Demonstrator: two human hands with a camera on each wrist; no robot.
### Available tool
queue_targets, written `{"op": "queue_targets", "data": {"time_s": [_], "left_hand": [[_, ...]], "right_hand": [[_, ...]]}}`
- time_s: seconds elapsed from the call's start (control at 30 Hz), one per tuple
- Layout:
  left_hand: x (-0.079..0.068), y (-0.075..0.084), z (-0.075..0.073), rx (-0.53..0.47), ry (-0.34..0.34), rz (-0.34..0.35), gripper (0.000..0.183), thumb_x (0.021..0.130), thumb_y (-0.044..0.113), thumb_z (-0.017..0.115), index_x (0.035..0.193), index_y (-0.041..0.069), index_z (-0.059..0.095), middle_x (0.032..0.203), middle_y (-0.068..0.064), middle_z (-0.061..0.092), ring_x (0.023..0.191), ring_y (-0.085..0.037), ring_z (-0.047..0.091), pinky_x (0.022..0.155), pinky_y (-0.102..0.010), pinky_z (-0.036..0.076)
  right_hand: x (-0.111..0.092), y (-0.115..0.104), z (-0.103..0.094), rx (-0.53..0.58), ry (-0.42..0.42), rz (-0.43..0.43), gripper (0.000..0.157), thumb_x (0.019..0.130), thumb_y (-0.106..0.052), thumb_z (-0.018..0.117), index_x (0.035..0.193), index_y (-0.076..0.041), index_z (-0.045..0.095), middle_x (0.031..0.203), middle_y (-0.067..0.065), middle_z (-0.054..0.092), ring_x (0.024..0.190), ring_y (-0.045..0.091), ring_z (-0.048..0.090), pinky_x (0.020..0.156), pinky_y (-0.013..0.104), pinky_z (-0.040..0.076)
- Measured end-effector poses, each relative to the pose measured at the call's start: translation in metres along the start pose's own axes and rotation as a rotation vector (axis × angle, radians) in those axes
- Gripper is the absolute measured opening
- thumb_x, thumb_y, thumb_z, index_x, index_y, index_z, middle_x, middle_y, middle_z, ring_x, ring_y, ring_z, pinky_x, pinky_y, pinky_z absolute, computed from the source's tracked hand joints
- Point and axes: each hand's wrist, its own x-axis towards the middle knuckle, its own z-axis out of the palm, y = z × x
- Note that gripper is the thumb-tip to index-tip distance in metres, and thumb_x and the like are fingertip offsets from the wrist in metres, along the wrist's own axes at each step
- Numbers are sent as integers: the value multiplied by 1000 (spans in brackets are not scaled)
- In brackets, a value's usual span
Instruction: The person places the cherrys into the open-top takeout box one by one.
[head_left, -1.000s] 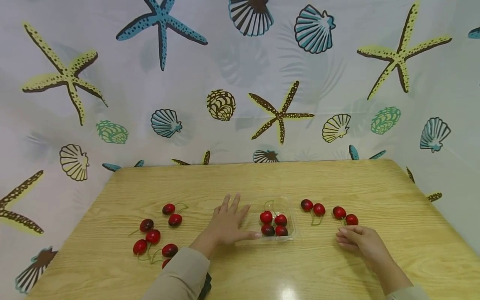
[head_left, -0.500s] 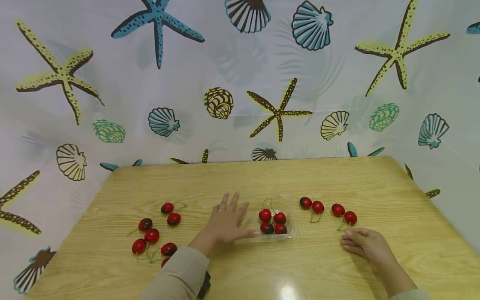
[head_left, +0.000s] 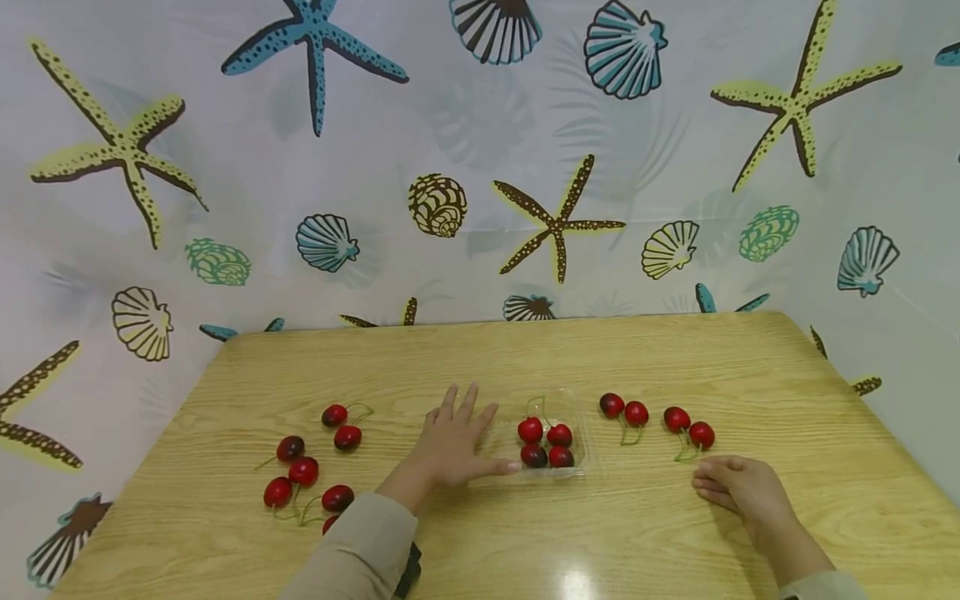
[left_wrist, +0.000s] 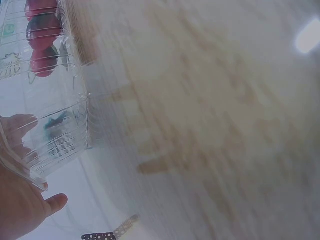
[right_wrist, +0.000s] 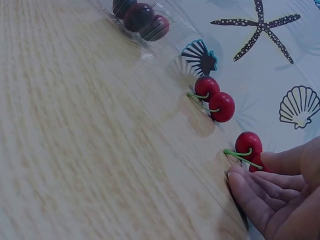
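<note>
A clear plastic box (head_left: 583, 429) stands mid-table with several dark-red cherries (head_left: 530, 431) along its right side. My left hand (head_left: 450, 450) rests at the box's left end, fingers spread and thumb stretched along the front wall. In the left wrist view, some fingers show through the clear plastic. On the right, two cherries joined by green stems (head_left: 701, 435) lie just beyond my right hand (head_left: 746, 496). The right wrist view shows its thumb (right_wrist: 285, 162) beside the lower cherry, apart from the loosely bent fingers; nothing is held between them.
Another joined cherry pair (head_left: 636, 414) lies between the box and the right-hand pair. Several stemmed cherries (head_left: 303, 472) are scattered left of my left forearm. The wooden table (head_left: 637, 350) meets a cloth backdrop (head_left: 480, 275) printed with shells and starfish.
My right hand has drawn back slightly to the right from the nearest cherry pair, whose stems now show more fully. My left hand and the box keep their places.
</note>
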Motion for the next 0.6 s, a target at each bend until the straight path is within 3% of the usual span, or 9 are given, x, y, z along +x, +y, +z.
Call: {"op": "queue_targets", "data": {"time_s": [0.23, 0.6], "left_hand": [[-1, 0, -1, -1, -1, 5, 92, 66, 76, 40, 137, 18, 27, 143, -12, 4, 127, -35, -4, 95, -55, 13], [-2, 0, -2, 7, 3, 10, 92, 67, 75, 40, 137, 17, 26, 143, -13, 4, 127, -36, -4, 95, -55, 13]], "right_hand": [[5, -5, 1, -34, 28, 38, 38, 89, -6, 45, 114, 21, 36, 79, 6, 60, 72, 13, 60, 69, 26, 48], [19, -9, 3, -55, 63, 79, 27, 87, -5, 46, 102, 18, 47, 66, 4, 60, 59, 12, 60, 58, 24, 49]]}}
